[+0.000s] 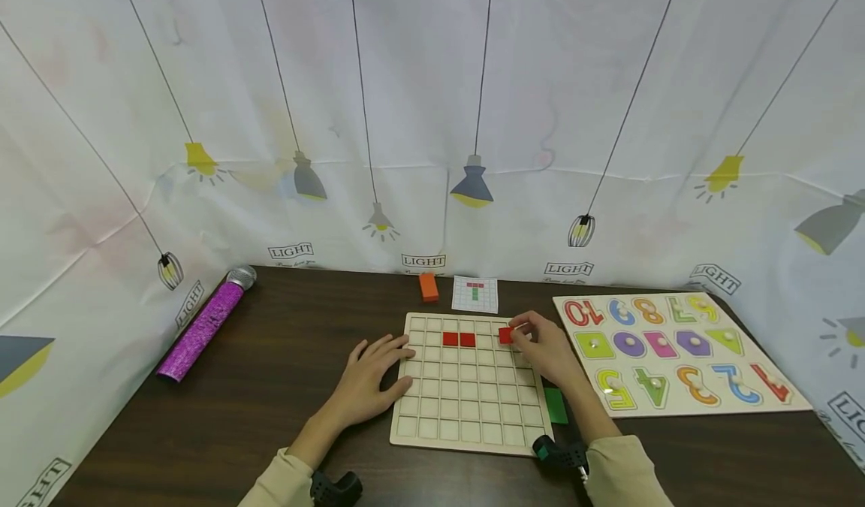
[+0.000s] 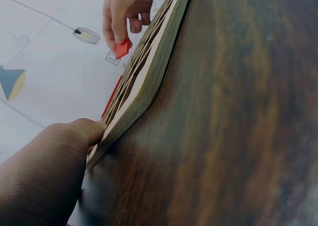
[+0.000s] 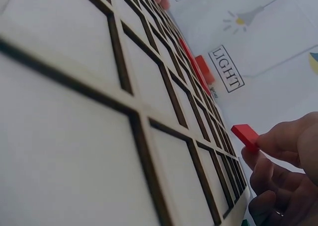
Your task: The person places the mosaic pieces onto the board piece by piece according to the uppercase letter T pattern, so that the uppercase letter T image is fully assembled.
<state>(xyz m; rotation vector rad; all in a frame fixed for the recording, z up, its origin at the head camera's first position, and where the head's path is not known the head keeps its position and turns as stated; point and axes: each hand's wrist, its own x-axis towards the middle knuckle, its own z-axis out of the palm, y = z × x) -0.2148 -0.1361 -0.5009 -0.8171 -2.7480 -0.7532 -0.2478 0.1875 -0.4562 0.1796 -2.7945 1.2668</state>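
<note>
A wooden grid board lies on the dark table. Two red square tiles sit side by side in its second row from the top. My right hand pinches another red tile between thumb and finger, over the board's upper right; in the right wrist view that tile is held above the grid. My left hand rests at the board's left edge with fingers spread; in the left wrist view its thumb touches the rim.
Behind the board lie a pattern card with a red and green T and an orange block. Green tiles lie by the board's right edge. A number-and-shape puzzle is at right, a purple microphone at left.
</note>
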